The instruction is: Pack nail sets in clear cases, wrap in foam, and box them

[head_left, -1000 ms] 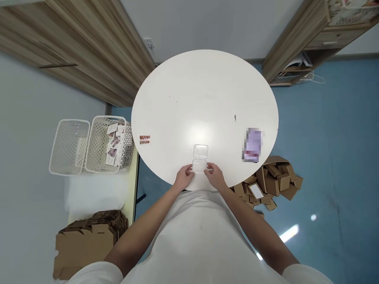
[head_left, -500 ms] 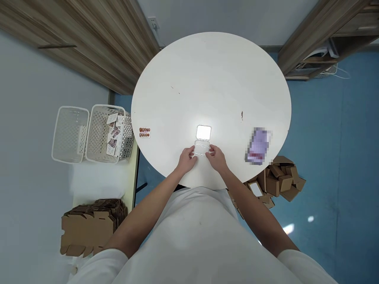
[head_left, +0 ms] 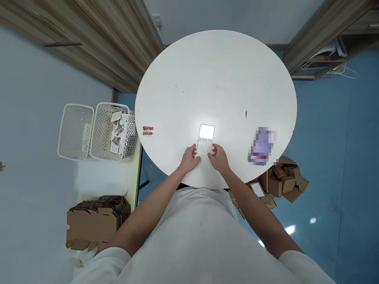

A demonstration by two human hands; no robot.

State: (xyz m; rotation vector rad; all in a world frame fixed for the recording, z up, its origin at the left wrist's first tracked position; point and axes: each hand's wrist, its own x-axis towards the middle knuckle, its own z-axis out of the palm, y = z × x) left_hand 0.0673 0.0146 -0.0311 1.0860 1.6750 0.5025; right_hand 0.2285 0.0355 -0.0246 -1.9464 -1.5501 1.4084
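A small clear plastic box lies on the white round table with its lid flipped back away from me; the lid shines with reflected light. I can make out nothing solid inside the box. My left hand rests at the box's left side, thumb and fingers apart, with a slight gap to the edge. On the other side, my right hand has its thumb at the front right corner and its fingers at the right edge, gripping the box lightly. Farther left lies a card of reddish-brown press-on nails.
A pixelated purple object lies at the table's right. On the left side stand two white baskets, one holding printed cards, and a stack of flat cardboard boxes. Folded cardboard boxes pile up below the table's right edge.
The left hand's fingers have come slightly away from the box's left edge. The right hand stays at the box. The whole view has shifted a little.
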